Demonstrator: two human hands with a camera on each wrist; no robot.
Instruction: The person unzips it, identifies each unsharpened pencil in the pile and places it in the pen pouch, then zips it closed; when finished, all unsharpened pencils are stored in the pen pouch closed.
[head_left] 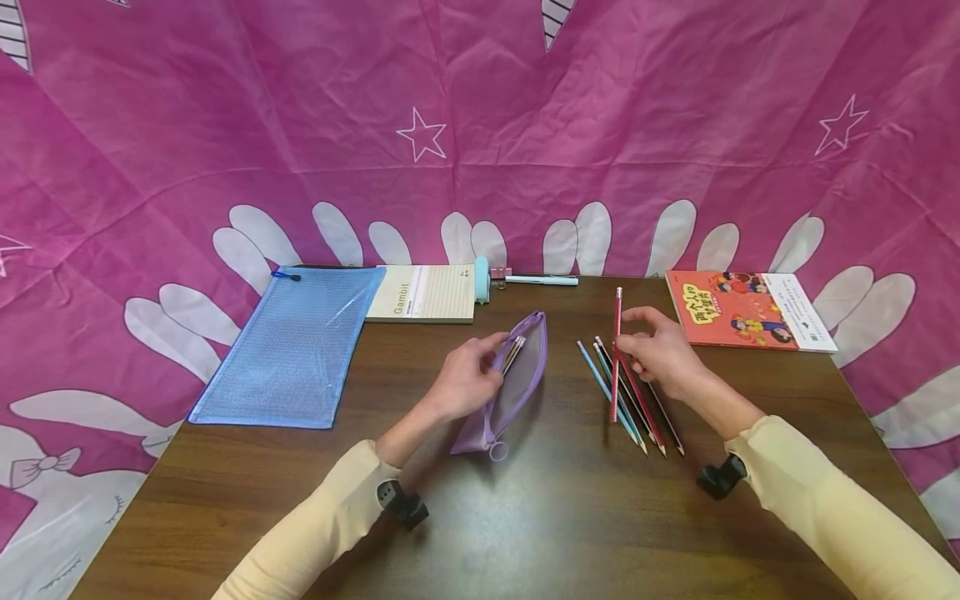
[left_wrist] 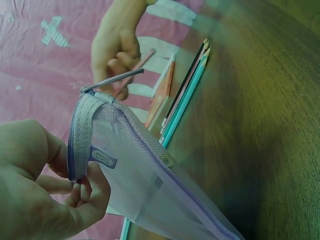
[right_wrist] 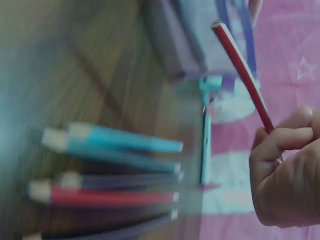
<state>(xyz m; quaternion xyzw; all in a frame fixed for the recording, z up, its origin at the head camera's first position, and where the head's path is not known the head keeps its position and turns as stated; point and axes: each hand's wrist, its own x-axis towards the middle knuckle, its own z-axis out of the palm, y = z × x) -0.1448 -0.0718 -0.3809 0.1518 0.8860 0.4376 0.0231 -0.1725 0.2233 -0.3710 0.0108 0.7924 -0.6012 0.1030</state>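
My left hand (head_left: 468, 379) pinches the edge of a purple mesh pencil pouch (head_left: 474, 437), whose zipped mouth gapes. Pencil ends (head_left: 513, 354) stick up inside that mouth. In the left wrist view, thumb and fingers grip the pouch (left_wrist: 135, 165) beside its small fabric tab (left_wrist: 104, 157). My right hand (head_left: 660, 350) pinches a red pencil (head_left: 617, 375), held upright over the loose pencils. Seen from the right wrist, this red pencil (right_wrist: 245, 75) is raised off the table. Below it, several blue, black and red pencils (head_left: 645, 412) lie fanned out, tips towards me.
At the left lies a blue mesh zip folder (head_left: 285, 350), overlapping a Gambit notebook (head_left: 423, 293). A light-blue roller-like item (head_left: 482, 279), a pink binder clip (head_left: 501, 273) and a pale blue pen (head_left: 542, 280) line the back edge. An orange book (head_left: 731, 308) sits back right.
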